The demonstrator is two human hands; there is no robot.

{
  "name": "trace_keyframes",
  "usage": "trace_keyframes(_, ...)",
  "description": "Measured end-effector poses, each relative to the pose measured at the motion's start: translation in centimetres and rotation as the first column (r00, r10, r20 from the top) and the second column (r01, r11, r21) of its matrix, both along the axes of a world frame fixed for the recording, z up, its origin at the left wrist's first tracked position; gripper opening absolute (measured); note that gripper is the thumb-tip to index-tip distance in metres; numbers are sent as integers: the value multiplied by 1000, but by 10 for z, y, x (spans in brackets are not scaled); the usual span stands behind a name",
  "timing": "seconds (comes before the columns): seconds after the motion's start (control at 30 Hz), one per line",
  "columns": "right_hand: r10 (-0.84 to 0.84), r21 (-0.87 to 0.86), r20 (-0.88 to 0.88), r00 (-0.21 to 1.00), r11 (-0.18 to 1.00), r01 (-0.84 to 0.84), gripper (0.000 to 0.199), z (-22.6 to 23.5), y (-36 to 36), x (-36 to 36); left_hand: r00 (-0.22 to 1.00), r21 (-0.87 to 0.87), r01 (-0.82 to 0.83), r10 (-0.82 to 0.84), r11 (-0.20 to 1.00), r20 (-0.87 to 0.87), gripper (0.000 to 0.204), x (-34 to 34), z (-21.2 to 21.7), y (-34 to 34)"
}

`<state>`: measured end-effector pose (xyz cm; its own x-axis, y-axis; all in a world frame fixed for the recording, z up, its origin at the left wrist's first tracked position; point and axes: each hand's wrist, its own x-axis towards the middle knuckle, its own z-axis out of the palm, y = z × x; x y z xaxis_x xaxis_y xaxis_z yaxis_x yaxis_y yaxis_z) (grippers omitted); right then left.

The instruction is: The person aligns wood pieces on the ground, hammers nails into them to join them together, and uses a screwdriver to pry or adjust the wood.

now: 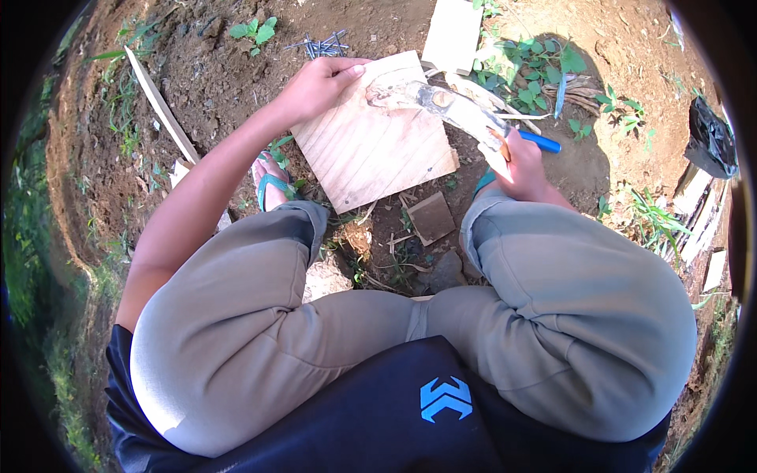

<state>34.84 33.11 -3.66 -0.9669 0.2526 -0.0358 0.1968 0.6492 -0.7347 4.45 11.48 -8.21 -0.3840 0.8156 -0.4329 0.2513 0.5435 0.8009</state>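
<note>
the square wooden board (377, 138), lying tilted on the soil between the feet, is being gripped at its far corner by the left hand (319, 85) while the blade (461, 109) clenched in the right hand (523, 162) is being drawn across its top edge, best kept angled away from the steadying fingers.

Loose nails (325, 46) heaped on bare dirt at the top. Thin wooden slat (162, 108) lying slantwise at left. Small square wood offcut (431, 217) between the feet. Black plastic bag (710, 139) at far right, pale board (453, 33) above.
</note>
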Motion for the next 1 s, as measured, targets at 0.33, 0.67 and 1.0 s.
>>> trace_keyframes(0.33,-21,-48,71,997,999,24,32,-14,4,1,999,-6,24,-24,1000,25,37,-8,1,-1)
trace_keyframes(0.67,0,23,118,993,1000,-3,32,-1,-3,-6,1000,-35,13,-13,999,-5,37,-6,2,0)
trace_keyframes(1.0,-274,-6,77,959,961,275,28,-14,19,6,991,-128,130,-134,983,-24,34,-12,25,0)
